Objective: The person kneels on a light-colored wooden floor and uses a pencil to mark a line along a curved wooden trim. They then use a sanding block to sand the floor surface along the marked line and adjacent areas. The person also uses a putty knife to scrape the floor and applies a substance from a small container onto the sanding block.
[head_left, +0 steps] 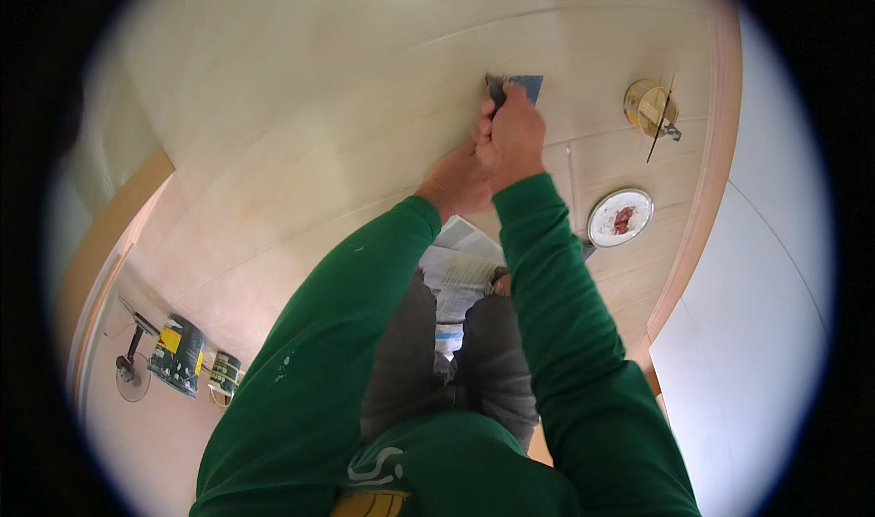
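Both my arms, in green sleeves, reach forward over a pale beige surface, and my hands meet near the upper middle. My right hand [518, 139] is closed on a scraper with a flat blue blade [529, 85]; a dark part of it or of a second tool shows at its left. My left hand [458, 178] is pressed against the right one, its fingers curled and partly hidden. What the left fingers hold, if anything, cannot be made out. To the right of my forearm lies a round lid [621, 217] with white paste and a reddish-brown patch in it.
Farther right stands an open tin [650, 107] with a thin stick across it. Printed paper [458, 266] lies between my legs. At the lower left are a dark paint can [178, 355], a smaller can [224, 373] and a wooden edge [118, 221]. White panels [756, 307] border the right side.
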Demonstrator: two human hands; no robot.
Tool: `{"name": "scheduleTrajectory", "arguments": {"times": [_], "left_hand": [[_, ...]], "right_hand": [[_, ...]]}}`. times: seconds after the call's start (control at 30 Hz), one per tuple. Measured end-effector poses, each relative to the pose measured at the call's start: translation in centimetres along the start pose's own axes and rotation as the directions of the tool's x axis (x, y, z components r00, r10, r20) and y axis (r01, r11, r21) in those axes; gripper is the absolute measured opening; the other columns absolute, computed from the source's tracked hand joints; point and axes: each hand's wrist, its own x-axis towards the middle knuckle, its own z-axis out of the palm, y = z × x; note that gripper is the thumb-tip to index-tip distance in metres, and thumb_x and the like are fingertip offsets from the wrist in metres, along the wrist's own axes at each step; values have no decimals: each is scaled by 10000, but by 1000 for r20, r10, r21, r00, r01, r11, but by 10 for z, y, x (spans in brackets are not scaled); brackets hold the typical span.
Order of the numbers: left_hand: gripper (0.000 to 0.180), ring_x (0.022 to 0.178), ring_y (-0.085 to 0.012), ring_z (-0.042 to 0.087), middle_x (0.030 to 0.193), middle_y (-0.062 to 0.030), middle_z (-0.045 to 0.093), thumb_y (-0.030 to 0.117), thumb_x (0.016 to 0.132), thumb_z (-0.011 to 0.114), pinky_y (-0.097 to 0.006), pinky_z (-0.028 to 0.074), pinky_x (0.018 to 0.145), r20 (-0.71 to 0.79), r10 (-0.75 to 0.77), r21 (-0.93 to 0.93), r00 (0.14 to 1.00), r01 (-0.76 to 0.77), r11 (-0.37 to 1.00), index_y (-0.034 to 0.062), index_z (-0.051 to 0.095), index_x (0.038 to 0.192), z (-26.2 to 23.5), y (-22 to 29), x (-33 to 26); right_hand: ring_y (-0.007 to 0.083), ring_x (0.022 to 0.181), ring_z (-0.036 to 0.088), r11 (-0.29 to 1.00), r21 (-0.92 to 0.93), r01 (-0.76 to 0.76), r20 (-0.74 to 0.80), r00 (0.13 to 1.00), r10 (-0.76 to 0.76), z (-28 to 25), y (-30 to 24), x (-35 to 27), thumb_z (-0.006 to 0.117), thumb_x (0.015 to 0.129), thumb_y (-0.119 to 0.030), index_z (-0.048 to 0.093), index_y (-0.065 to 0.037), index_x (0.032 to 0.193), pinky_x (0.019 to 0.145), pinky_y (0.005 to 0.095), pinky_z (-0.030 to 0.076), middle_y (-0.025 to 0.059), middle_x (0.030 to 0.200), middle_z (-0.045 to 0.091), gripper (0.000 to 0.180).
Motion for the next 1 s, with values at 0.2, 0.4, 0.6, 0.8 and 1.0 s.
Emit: {"name": "scheduleTrajectory", "arguments": {"times": [0.2,0.4,0.6,0.8,1.0], "left_hand": [[566,1281,-373,562,1323,-168,671,413,859,670,-534,408,1138,148,-160,-370,976,204,906,89,663,1323,9,7,-16],[453,1272,-340,581,1315,-117,682,340,885,626,-519,436,1128,-90,-93,-104,992,84,991,113,681,1273,-3,4,5],[444,1304,-333,548,1261,-131,687,372,883,630,-504,396,1180,59,13,-50,998,-10,999,84,699,1215,-9,3,0],[453,1306,-336,547,1215,-159,693,406,846,630,-512,372,1212,196,73,137,978,-101,985,27,745,1066,-31,9,11],[502,1306,-374,544,1168,-184,702,424,850,620,-508,356,1225,83,25,123,996,-35,992,-8,738,1076,-10,4,4]], "right_hand": [[146,509,469,911,410,51,-72,997,-24,18,-2,13,478,1050,-249,551,-55,878,449,318,398,42,693,568,270],[151,546,472,958,262,116,-59,993,-104,10,14,15,460,1042,-195,534,-50,873,483,303,416,40,708,566,234],[152,543,448,976,203,77,-74,995,-63,9,-9,-12,429,1056,-220,536,-59,876,509,292,413,39,701,530,264],[130,588,510,980,189,58,-23,998,-54,-11,-30,9,446,1062,-244,550,-51,859,480,277,430,37,693,545,299],[147,457,436,997,-40,-62,-48,997,61,-28,-11,-8,499,1060,-200,534,-41,875,419,296,353,56,688,571,247]]}}
